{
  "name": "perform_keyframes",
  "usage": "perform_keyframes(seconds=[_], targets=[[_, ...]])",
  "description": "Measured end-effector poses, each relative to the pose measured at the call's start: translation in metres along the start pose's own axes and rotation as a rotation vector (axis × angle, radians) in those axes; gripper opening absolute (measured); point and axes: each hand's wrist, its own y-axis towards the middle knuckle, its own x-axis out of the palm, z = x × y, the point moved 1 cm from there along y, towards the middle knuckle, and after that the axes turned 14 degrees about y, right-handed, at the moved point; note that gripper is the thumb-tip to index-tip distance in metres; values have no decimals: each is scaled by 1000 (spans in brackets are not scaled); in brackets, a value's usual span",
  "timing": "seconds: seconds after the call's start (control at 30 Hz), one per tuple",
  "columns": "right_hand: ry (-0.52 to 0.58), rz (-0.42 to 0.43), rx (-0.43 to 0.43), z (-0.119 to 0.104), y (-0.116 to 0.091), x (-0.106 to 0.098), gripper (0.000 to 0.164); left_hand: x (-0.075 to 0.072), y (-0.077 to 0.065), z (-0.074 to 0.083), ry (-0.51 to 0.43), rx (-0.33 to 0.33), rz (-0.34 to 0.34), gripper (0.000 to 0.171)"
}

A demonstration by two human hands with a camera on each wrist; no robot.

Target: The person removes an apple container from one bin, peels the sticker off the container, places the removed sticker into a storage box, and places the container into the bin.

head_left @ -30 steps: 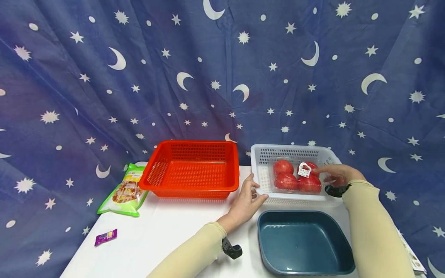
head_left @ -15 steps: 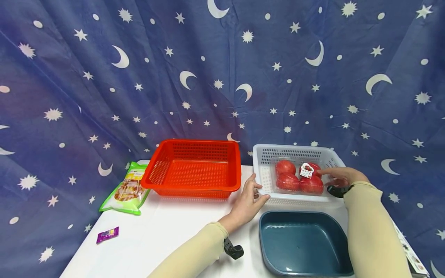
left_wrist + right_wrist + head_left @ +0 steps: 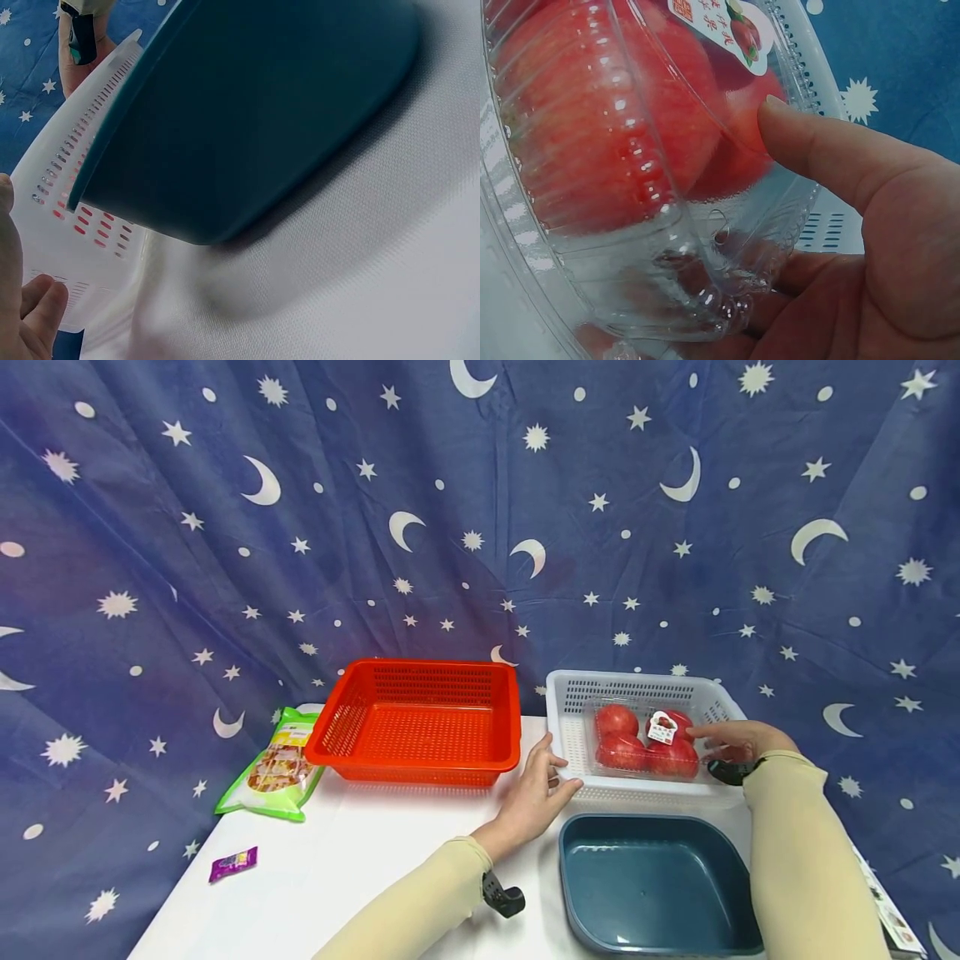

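Observation:
A clear plastic box of red apples [image 3: 621,750], with a white label on its lid, sits in the white perforated basket [image 3: 572,727]. My right hand [image 3: 742,742] holds the box's right end. In the right wrist view, the thumb [image 3: 810,142] lies on the lid beside the label, while the other fingers [image 3: 791,319] reach under the end, partly hidden behind the clear plastic. At the basket's near left corner is my left hand [image 3: 527,800], its thumb and fingers spread about the corner. Its bent fingertips [image 3: 46,296] touch the end wall in the left wrist view.
In front of the white basket stands a dark blue-green tub [image 3: 652,885]. A red perforated basket [image 3: 420,727] is to its left, beside a green food bag [image 3: 277,768]. A small purple packet [image 3: 233,864] lies near the left edge. A starry blue curtain [image 3: 480,510] hangs behind.
The head view has shifted slightly. Both hands keep nearly the same places at the white basket, and the box of apples stays inside it.

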Motion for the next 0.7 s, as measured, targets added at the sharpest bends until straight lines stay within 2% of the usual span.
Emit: perform_keyframes(seconds=[0.2, 0.3, 0.47, 0.53, 0.7], targets=[[11, -24, -2, 0, 4, -1, 108, 0, 0, 1, 3, -1, -4, 29], [-26, -38, -6, -1, 8, -2, 106, 0, 0, 1, 1, -4, -6, 30], [-42, -40, 15, -2, 11, -2, 114, 1, 1, 0, 6, 20, 13, 29], [-4, -64, 26, -3, 13, 0, 116, 1, 1, 0, 5, 29, 23, 29], [183, -147, 19, -9, 13, 10, 112, 2, 1, -1, 0, 25, 22, 29]])
